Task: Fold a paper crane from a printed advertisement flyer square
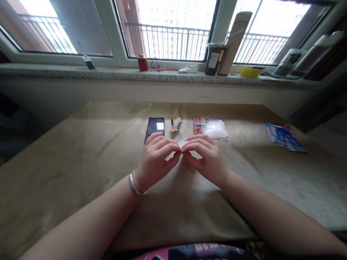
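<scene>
Between my two hands is a small piece of folded paper (182, 141), white with reddish print, mostly hidden by the fingers. My left hand (159, 153) pinches its near edge between thumb and forefinger; a silver bangle circles that wrist. My right hand (204, 153) pinches the same paper from the other side, the fingertips of both hands meeting. Just beyond the fingers a folded paper crane (176, 124) stands on the table. A dark phone (155, 127) lies left of the crane, partly covered by my left hand.
On the tabletop (81, 155), a stack of printed flyers (210, 128) lies right of the crane, and blue and red leaflets (285, 137) lie farther right. The windowsill (114, 74) behind holds a red container (142, 63), a dark canister (214, 59), a cardboard tube (235, 43) and yellow tape (251, 72).
</scene>
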A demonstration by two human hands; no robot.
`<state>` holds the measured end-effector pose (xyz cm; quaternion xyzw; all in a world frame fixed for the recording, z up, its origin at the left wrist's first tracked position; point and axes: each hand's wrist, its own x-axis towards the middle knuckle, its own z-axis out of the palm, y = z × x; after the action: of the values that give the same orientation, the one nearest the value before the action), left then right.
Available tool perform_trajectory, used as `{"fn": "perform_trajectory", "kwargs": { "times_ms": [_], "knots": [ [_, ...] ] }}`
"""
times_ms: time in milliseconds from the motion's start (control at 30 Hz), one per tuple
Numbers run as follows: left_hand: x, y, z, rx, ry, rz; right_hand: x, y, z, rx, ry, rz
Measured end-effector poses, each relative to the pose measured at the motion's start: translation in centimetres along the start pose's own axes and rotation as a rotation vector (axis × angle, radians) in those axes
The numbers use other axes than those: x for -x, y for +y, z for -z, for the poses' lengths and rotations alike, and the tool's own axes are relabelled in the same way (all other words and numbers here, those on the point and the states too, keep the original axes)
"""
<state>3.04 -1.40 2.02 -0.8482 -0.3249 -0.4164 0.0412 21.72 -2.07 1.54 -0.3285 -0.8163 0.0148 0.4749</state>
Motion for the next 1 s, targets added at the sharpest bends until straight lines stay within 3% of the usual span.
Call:
{"fn": "perform_trajectory", "kwargs": {
  "times_ms": [300,767,1000],
  "knots": [
    [0.4,-0.4,-0.5,0.019,-0.021,0.013,0.2,0.6,-0.9,-0.096,-0.012,-0.110],
    [0.4,-0.5,-0.6,0.003,-0.074,-0.003,0.0,0.6,-0.9,-0.115,-0.062,-0.100],
    [0.4,-0.4,-0.7,-0.035,-0.091,-0.008,0.1,1.1,-1.0,-0.118,-0.048,-0.002]
  ]
}}
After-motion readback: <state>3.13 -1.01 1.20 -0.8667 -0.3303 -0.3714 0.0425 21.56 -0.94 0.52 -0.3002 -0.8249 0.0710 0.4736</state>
